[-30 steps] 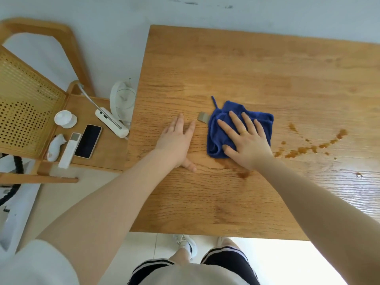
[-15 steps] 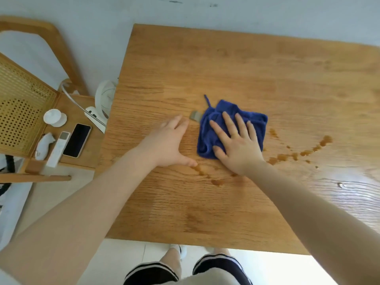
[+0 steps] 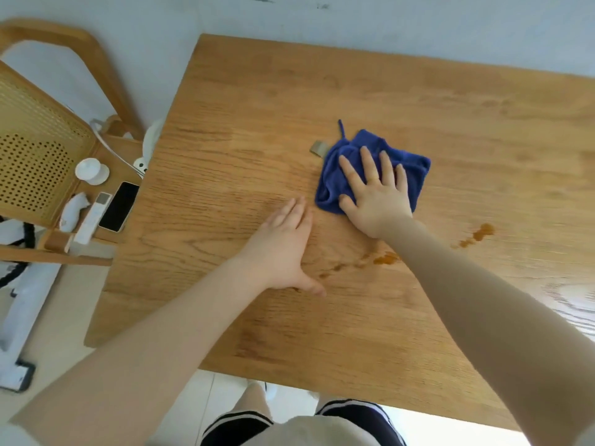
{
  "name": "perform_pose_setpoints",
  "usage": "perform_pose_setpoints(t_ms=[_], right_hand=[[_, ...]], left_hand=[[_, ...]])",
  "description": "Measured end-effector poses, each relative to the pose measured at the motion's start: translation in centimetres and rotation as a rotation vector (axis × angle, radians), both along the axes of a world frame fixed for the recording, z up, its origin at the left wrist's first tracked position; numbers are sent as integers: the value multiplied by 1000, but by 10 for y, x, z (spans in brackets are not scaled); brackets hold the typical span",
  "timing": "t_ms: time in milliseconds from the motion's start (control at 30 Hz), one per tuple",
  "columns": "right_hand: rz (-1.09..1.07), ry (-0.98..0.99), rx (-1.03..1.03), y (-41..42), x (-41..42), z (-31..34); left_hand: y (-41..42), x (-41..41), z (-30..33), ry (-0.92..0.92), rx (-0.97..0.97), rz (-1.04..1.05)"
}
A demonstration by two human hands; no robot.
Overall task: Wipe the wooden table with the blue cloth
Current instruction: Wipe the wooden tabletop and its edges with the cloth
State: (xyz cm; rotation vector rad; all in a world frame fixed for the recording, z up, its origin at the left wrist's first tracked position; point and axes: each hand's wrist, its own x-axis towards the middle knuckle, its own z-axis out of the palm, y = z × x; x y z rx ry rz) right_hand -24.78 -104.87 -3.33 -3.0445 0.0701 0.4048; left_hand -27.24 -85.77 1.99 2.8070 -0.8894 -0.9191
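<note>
Blue cloth (image 3: 380,169) pinned flat under spread R hand (image 3: 375,194) for wiping pressure toward brown spill (image 3: 384,259); L hand (image 3: 283,249), fingers straight, empty, braced on tabletop (image 3: 322,91).

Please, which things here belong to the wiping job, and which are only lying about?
For the job: blue cloth, right hand pressing it, wooden table, brown stains, left hand resting flat.

Only lying about: phone, white remote, small white round object.

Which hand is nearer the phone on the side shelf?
Left. The left hand lies flat on the table, nearer the phone; the right hand presses the blue cloth farther away.
</note>
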Motion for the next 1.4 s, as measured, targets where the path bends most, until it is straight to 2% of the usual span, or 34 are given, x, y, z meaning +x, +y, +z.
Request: perform_pose_setpoints(t_ms=[133, 200, 433, 633, 733, 933, 1200, 1300, 1400], right_hand=[[220, -34, 3, 8, -56, 1], [306, -18, 30, -4, -54, 0], [59, -55, 18, -40, 0, -4], [191, -37, -11, -21, -80, -1], [257, -8, 2, -34, -73, 2], [1, -23, 48, -53, -11, -3], [132, -6, 20, -25, -109, 4], [124, -39, 33, -31, -98, 1], [-16, -68, 44, -43, -61, -5]], left_hand=[[-13, -7, -2, -33, 54, 53], [-21, -8, -4, -46, 75, 68], [-41, -15, -12, -92, 185, 108], [-48, -19, -8, -87, 223, 134], [-46, -19, -11, -81, 200, 158], [-44, -17, -15, -77, 173, 142], [-50, -17, -10, -37, 206, 123], [-47, -16, -13, -58, 196, 120], [-45, -14, -17, -51, 184, 108]])
